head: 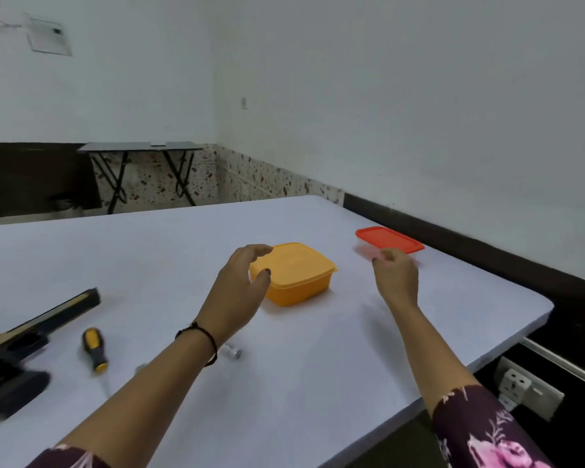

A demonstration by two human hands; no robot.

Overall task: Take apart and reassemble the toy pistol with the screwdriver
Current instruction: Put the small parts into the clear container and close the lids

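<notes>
A black and tan toy pistol (pixel 24 346) lies at the left edge of the white table (pixel 318 383). Beside it rests a screwdriver (pixel 95 349) with a yellow and black handle, its shaft pointing toward me. A small silver part (pixel 233 351) sits just right of my left forearm. My left hand (pixel 240 285) hovers open at the left side of a closed yellow box (pixel 298 271), fingers curved. My right hand (pixel 395 275) is raised right of the box, fingers loosely curled with nothing in them.
A container with a red lid (pixel 389 239) stands at the far right of the table, behind my right hand. A folding table (pixel 142 148) stands by the far wall. A wall socket (pixel 520 386) lies below the table's right edge.
</notes>
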